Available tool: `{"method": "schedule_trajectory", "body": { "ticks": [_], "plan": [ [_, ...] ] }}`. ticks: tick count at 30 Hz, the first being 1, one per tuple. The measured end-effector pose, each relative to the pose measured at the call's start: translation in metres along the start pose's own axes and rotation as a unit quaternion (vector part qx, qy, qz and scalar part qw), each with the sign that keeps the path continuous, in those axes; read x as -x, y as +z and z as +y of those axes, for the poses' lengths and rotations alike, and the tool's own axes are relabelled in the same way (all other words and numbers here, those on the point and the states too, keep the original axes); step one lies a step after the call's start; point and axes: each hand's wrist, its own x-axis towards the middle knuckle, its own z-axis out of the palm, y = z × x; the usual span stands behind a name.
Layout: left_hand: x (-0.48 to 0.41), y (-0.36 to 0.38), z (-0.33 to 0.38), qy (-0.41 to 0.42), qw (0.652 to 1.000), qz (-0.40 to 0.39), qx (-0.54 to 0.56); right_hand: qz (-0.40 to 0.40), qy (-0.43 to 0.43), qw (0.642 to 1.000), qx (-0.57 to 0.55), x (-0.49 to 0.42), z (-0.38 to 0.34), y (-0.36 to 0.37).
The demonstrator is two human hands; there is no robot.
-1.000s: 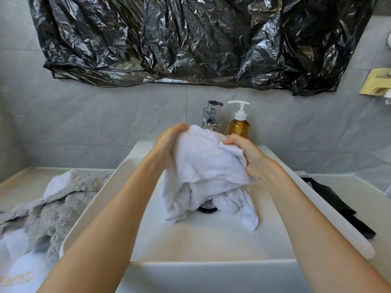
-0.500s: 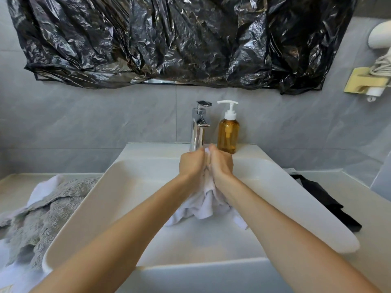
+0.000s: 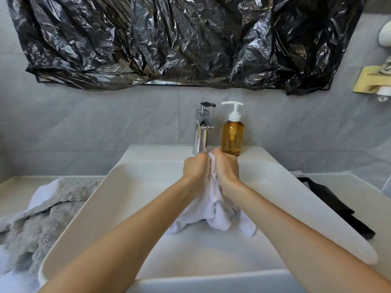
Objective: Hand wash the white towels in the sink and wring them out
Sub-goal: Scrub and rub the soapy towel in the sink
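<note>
A white towel is bunched between my two hands above the white sink, just below the chrome faucet. My left hand and my right hand are pressed close together, each gripping the towel's upper part with curled fingers. The towel's loose ends hang down and touch the basin floor. No water stream is visible from the faucet.
An amber soap pump bottle stands right of the faucet. A grey towel and white towels lie on the counter at the left. A black cloth lies on the right counter. Black plastic sheeting covers the mirror.
My hands have come together and squeezed the spread towel into a tight bunch, moving it back toward the faucet. Since half a second ago they have hardly moved.
</note>
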Motion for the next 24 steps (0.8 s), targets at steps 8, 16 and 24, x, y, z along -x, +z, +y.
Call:
{"method": "schedule_trajectory", "body": {
  "ticks": [8, 16, 24],
  "plan": [
    [-0.009, -0.011, -0.004, -0.002, 0.999, 0.045, 0.013, -0.043, 0.009, 0.999, 0.025, 0.003, 0.006, 0.016],
    [-0.017, -0.021, 0.001, -0.022, 0.994, 0.095, 0.052, -0.080, -0.012, 0.994, 0.071, 0.014, 0.016, 0.020],
    [0.001, 0.000, -0.009, -0.002, 0.999, 0.035, 0.040, 0.016, -0.035, 0.996, 0.083, 0.002, 0.009, 0.002]
  ]
}}
